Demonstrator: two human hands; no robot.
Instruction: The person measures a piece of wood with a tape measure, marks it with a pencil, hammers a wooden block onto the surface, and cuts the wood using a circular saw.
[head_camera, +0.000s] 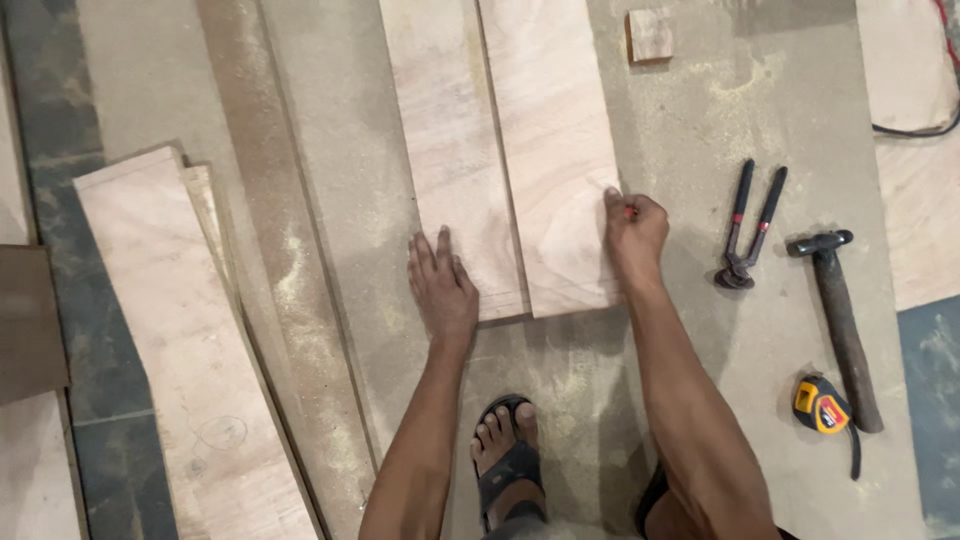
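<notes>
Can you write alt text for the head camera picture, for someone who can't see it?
A person's left hand presses flat on a plywood board on a dusty floor, while the right hand holds a small red-tipped thing at the neighbouring board's edge. Pincers, hammer and tape measure lie to the right.

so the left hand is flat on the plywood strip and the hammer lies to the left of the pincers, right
Not quite. The head view shows the hammer lying to the right of the pincers, not the left. The rest holds: the left hand lies flat on the near end of the plywood strip.
</notes>
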